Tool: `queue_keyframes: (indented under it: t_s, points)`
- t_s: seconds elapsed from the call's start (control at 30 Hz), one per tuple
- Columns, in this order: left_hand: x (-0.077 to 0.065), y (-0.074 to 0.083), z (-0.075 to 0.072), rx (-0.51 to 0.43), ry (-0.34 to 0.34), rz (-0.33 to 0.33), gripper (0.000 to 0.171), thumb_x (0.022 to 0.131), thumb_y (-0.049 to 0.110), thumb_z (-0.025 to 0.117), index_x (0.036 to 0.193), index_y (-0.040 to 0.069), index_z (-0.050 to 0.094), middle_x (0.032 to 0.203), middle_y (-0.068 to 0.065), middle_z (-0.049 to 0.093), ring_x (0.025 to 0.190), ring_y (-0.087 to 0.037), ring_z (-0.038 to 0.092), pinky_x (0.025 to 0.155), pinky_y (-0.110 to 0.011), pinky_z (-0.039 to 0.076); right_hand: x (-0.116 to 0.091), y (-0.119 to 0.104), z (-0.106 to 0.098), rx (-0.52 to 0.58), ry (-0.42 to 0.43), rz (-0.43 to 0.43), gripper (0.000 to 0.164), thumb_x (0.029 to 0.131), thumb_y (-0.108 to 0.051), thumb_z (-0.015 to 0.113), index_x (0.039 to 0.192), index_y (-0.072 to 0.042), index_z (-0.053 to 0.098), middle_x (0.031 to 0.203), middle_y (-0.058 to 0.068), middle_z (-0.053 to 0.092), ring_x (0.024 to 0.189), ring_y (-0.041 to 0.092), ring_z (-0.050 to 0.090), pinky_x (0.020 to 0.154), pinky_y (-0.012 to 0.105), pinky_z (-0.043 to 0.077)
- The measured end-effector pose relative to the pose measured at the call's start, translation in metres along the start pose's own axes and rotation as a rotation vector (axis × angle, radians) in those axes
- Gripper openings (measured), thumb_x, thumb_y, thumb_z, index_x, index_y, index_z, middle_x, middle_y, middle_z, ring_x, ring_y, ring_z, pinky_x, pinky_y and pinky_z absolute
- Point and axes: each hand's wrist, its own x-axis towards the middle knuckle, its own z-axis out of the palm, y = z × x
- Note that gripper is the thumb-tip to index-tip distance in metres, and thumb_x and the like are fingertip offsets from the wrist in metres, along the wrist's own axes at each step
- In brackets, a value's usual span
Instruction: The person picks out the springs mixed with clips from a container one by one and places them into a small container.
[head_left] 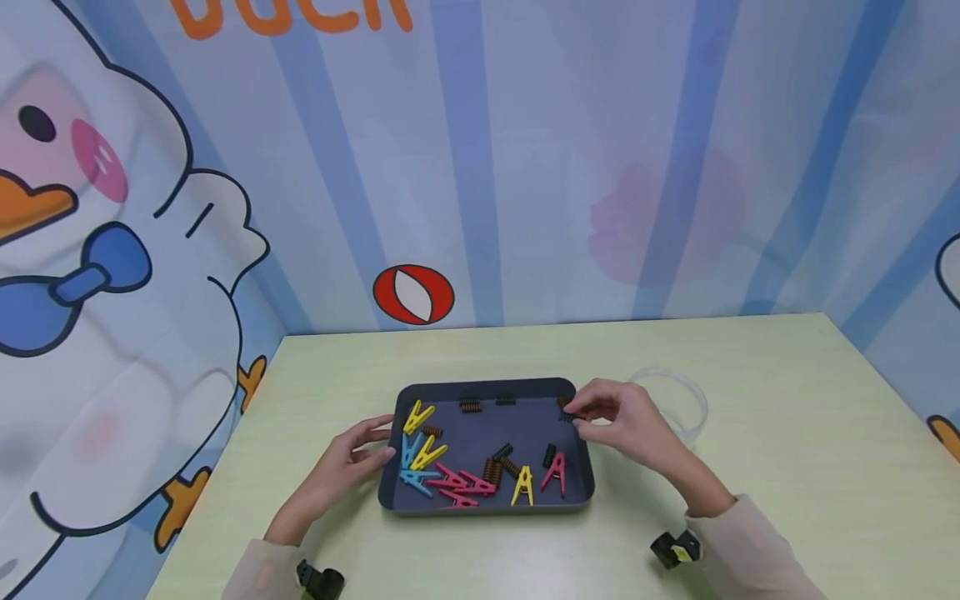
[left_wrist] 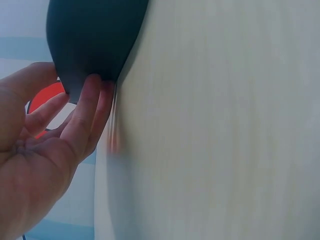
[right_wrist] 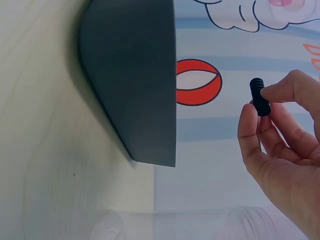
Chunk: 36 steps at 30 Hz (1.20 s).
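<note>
A dark grey tray (head_left: 480,510) lies on the table with clothes pegs and small coil springs in it. My left hand (head_left: 348,462) holds the tray's left side, its thumb at the rim and its fingers against the outer wall (left_wrist: 90,55). Above the tray's right edge, my right hand (head_left: 630,421) pinches a small black spring (right_wrist: 259,97) between thumb and fingers. Yellow, blue and pink pegs (head_left: 452,477) cluster on the tray's left. A yellow peg (head_left: 522,485) and a pink peg (head_left: 555,475) lie apart on the right. Brown springs (head_left: 492,472) sit near the middle.
Behind my right hand, a clear round plastic container (head_left: 701,404) stands on the pale table (head_left: 787,467). Along the tray's far wall lie a brown spring (head_left: 471,407) and a black one (head_left: 506,401). A patterned cloth backdrop (head_left: 525,208) rises behind the table.
</note>
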Motion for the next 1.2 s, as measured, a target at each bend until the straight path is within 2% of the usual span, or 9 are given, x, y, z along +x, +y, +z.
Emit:
queue_keyframes:
  t_s: [0.33, 0.7, 0.87, 1.13, 1.2]
  points:
    - [0.000, 0.001, 0.000, -0.007, 0.000, -0.010, 0.053, 0.098, 0.011, 0.065, 0.147, 0.005, 0.045, 0.140, -0.023, 0.053, 0.126, -0.037, 0.054, 0.098, -0.042, 0.051, -0.005, 0.001, -0.020, -0.014, 0.028, 0.014, 0.020, 0.083, 0.011, 0.070, 0.100, 0.001, 0.073, 0.097, 0.011, 0.069, 0.085, 0.023, 0.068, 0.078, 0.031, 0.058]
    - [0.000, 0.003, 0.001, -0.016, -0.003, -0.021, 0.054, 0.098, 0.011, 0.065, 0.148, 0.005, 0.045, 0.140, -0.023, 0.052, 0.126, -0.038, 0.055, 0.098, -0.042, 0.051, -0.012, 0.001, -0.039, -0.017, 0.076, 0.028, 0.019, 0.084, 0.010, 0.072, 0.100, 0.001, 0.074, 0.098, 0.013, 0.068, 0.086, 0.024, 0.069, 0.076, 0.024, 0.058]
    - [-0.001, 0.004, 0.001, -0.018, -0.002, -0.028, 0.054, 0.098, 0.011, 0.065, 0.148, 0.004, 0.044, 0.141, -0.023, 0.052, 0.127, -0.038, 0.054, 0.098, -0.041, 0.051, -0.015, 0.003, -0.044, -0.031, 0.086, 0.043, 0.019, 0.084, 0.010, 0.072, 0.101, 0.001, 0.073, 0.100, 0.013, 0.068, 0.086, 0.020, 0.069, 0.077, 0.024, 0.057]
    - [-0.002, 0.005, 0.001, -0.022, -0.006, -0.031, 0.054, 0.099, 0.010, 0.064, 0.148, 0.005, 0.044, 0.141, -0.024, 0.052, 0.126, -0.038, 0.054, 0.096, -0.040, 0.052, -0.021, 0.006, -0.055, -0.040, 0.108, 0.013, 0.021, 0.084, 0.011, 0.071, 0.103, 0.002, 0.073, 0.103, 0.016, 0.068, 0.086, 0.023, 0.068, 0.077, 0.022, 0.056]
    - [-0.001, 0.004, 0.000, -0.023, -0.007, -0.028, 0.054, 0.099, 0.011, 0.064, 0.148, 0.005, 0.044, 0.141, -0.024, 0.052, 0.127, -0.038, 0.054, 0.096, -0.040, 0.052, -0.022, 0.007, -0.059, -0.050, 0.119, 0.009, 0.021, 0.085, 0.011, 0.071, 0.104, 0.002, 0.073, 0.104, 0.016, 0.068, 0.086, 0.019, 0.068, 0.077, 0.020, 0.056]
